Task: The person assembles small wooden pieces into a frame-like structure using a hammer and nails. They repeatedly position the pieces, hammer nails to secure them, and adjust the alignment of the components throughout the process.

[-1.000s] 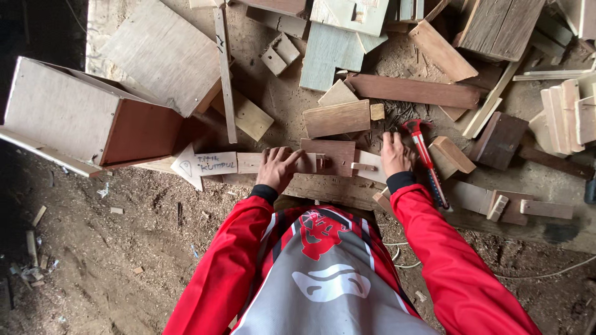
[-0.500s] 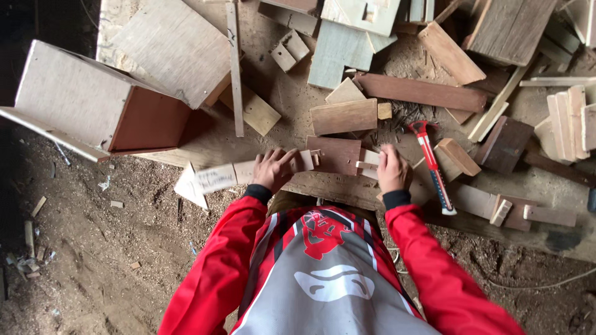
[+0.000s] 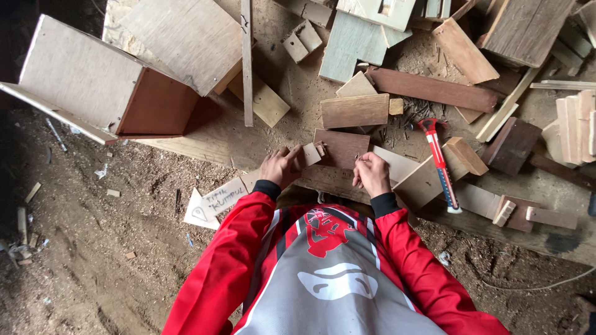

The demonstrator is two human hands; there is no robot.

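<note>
Our left hand [image 3: 280, 166] gripping a small wood block [image 3: 311, 154] at the edge of a dark brown board [image 3: 343, 147] on the worktop [image 3: 236, 139], our right hand [image 3: 371, 174] curled just beside, perhaps pinching something small, red-handled hammer [image 3: 438, 162] further right

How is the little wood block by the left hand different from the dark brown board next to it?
The small wood block is pale, while the dark brown board is reddish brown. The block is far smaller than the board. The left hand touches the block; the right hand is at the board's lower right edge. Both are flat, squarish offcuts.
</note>
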